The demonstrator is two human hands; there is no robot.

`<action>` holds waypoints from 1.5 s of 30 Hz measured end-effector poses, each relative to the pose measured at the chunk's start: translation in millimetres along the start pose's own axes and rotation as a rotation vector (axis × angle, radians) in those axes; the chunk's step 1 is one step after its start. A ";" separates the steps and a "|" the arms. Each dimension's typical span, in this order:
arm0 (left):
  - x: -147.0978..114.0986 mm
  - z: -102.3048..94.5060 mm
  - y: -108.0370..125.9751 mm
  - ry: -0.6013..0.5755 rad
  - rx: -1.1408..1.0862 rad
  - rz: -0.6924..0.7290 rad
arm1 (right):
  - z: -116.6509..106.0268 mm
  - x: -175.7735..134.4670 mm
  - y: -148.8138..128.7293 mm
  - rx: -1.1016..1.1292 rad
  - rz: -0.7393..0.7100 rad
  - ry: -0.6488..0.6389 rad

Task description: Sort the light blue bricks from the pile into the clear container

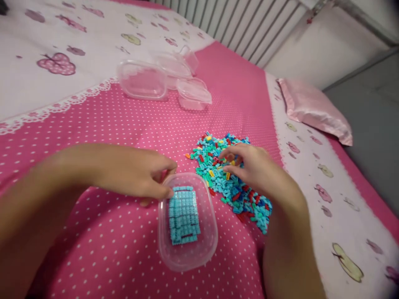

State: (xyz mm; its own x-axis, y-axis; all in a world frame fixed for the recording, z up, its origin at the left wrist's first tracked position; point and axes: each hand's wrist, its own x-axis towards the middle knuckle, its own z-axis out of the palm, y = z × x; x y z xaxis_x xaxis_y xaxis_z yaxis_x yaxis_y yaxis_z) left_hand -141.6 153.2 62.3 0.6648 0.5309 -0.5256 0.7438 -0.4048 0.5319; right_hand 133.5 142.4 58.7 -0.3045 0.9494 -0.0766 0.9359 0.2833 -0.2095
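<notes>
A clear plastic container [209, 245] stands in front of me on pink dotted cloth. Light-blue toy bricks [184, 214] lie in neat rows along its left part. My left hand [140, 172] grips the container's upper left rim, its thumb over the edge near the bricks and the other fingers outside. To the right, a loose pile of small toy bricks [232, 189] spreads out, mostly blue and teal with some red, green and yellow. Over the pile's upper part hovers my right hand [246, 162], fingers curved and thumb apart from them; no brick is visible in its grasp.
Several more clear plastic containers [143, 79] sit farther back on the bedspread [102, 120]. A pink satin pillow [314, 106] lies at the right, beside a grey surface [370, 95]. Vertical slats [230, 25] edge the far side.
</notes>
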 end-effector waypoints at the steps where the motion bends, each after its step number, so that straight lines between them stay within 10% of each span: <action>1: 1.1 0.1 -1.1 -0.018 0.003 -0.021 | 4.4 4.5 -1.4 0.001 -0.028 -0.028; 12: 8.9 2.1 -3.4 -0.082 0.009 -0.016 | 8.6 4.7 -9.2 -0.064 -0.063 -0.096; 26: 6.4 -0.4 7.6 -0.075 -0.048 0.012 | -10.2 -15.1 -27.4 0.207 -0.306 0.146; 31: 8.3 2.1 4.6 -0.096 -0.068 0.066 | -8.9 -20.8 -46.3 0.269 -0.500 -0.066; 45: 4.7 4.1 10.3 -0.064 -0.053 0.054 | 18.6 -41.8 -87.0 0.154 -0.236 -0.035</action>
State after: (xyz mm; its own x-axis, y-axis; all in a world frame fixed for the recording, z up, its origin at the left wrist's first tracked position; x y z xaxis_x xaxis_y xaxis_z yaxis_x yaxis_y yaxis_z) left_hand -130.5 148.6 62.6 0.7083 0.4600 -0.5355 0.7030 -0.3908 0.5942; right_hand 61.5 75.6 61.9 -0.5194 0.8535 -0.0411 0.8010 0.4696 -0.3714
